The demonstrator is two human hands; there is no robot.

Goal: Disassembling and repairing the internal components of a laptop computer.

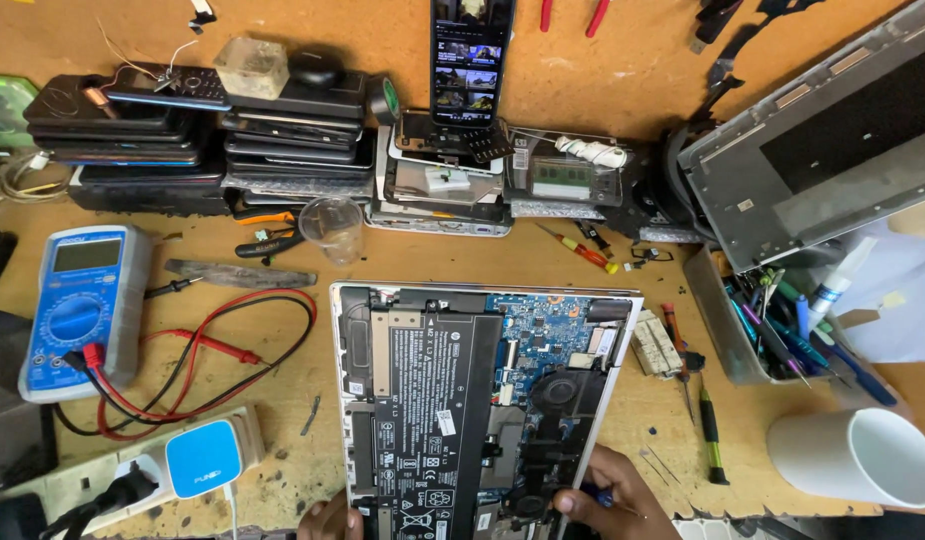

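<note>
Both hands at opened laptop [482,400] near edge: right hand [622,495] pinches screwdriver [600,493]; left hand [330,520] fingers unclear.

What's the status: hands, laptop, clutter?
Left hand on opened laptop bottom edge. Right hand pinching small blue tool at its lower right. Loose screwdrivers close right.

Cluttered, scuffed wooden workbench [622,70]

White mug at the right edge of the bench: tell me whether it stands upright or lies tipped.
Tipped. The white mug lies on its side on the wooden bench, its open mouth facing right.
</note>
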